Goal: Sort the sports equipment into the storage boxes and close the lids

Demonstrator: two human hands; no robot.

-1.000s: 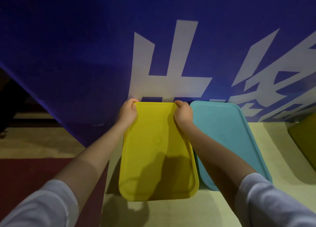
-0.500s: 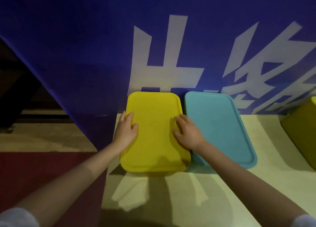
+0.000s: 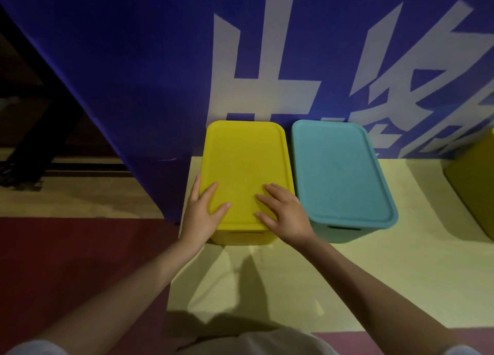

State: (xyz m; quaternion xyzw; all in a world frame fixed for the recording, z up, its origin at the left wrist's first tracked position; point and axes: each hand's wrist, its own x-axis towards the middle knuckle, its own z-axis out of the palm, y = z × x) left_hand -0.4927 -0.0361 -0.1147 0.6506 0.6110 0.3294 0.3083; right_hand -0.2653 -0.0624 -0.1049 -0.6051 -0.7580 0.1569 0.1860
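A yellow storage box (image 3: pixel 242 237) stands on a pale mat with its yellow lid (image 3: pixel 244 165) lying flat on top. Beside it on the right is a teal storage box (image 3: pixel 338 233) with its teal lid (image 3: pixel 336 167) also on. My left hand (image 3: pixel 201 211) lies flat on the near left corner of the yellow lid, fingers spread. My right hand (image 3: pixel 284 214) presses flat on the lid's near right corner, fingers straight. No sports equipment is visible.
A blue banner (image 3: pixel 133 60) with large white characters hangs right behind the boxes. Another yellow box (image 3: pixel 473 186) is cut off at the right edge. The pale mat (image 3: pixel 374 288) lies on a red floor (image 3: pixel 66 261). Dark furniture stands at far left.
My hands let go of the lid's far corners and slid back to its near end. The lid went from tilted to flat on the yellow box. The camera has pulled back.
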